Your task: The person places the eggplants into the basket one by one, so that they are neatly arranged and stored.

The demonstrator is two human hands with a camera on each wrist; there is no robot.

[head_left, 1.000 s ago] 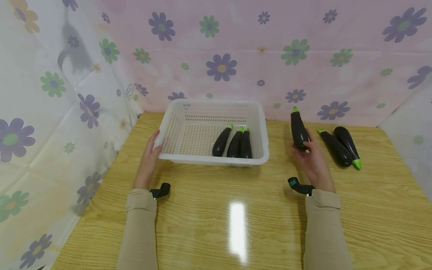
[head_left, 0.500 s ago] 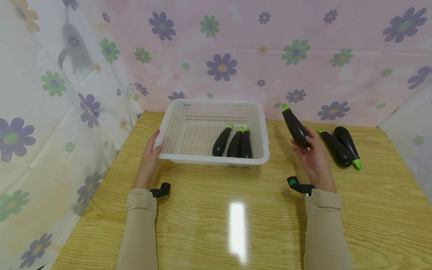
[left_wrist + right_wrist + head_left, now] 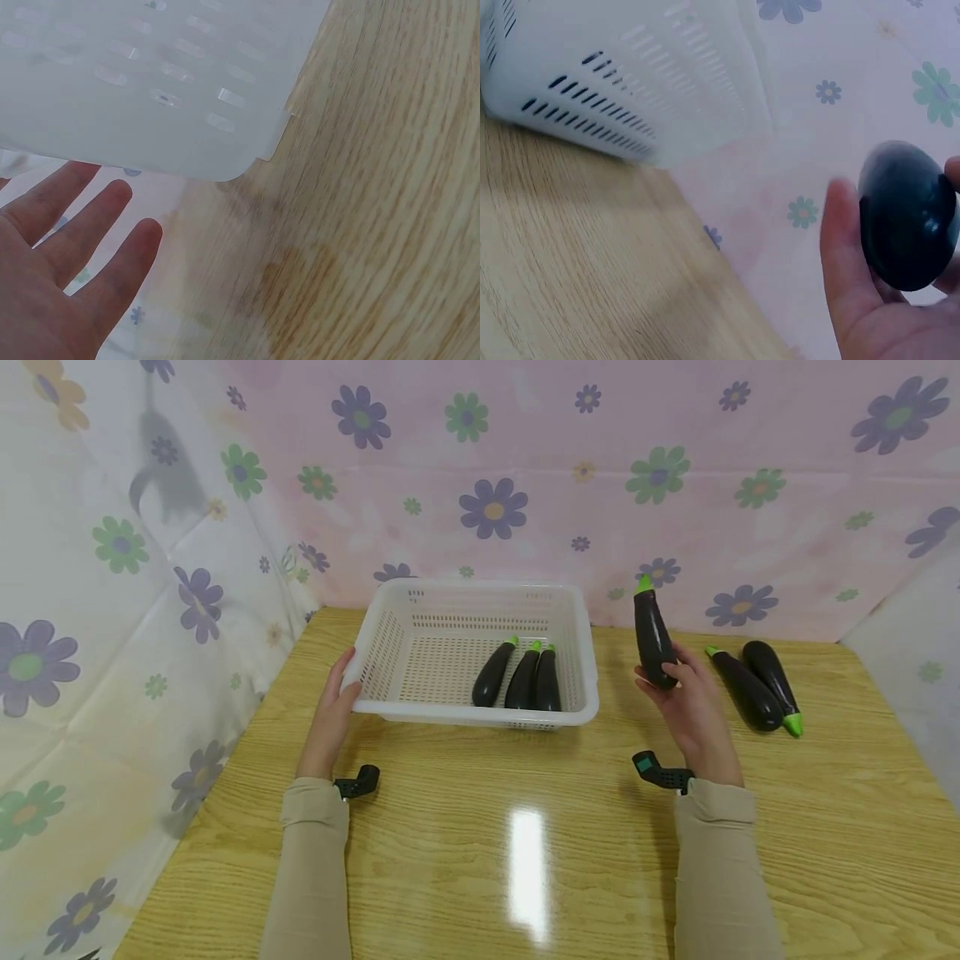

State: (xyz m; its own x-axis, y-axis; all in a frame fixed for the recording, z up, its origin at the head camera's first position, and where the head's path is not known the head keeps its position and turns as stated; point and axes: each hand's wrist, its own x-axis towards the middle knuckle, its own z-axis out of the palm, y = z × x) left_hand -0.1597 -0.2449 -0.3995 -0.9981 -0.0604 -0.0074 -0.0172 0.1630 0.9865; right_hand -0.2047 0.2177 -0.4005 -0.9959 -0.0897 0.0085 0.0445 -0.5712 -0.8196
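Grasping an eggplant [image 3: 652,631], held upright right of centre, the right hand [image 3: 693,714] is raised above the desk [image 3: 480,827]. The left hand [image 3: 330,718], fingers relaxed, is rested against the white basket [image 3: 577,710] at centre, where three eggplants [image 3: 521,677] are laid.

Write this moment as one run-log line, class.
right hand: holds dark purple eggplant upright, lifted | left hand: touches white slotted plastic basket | basket: three eggplants | wooden table: two eggplants
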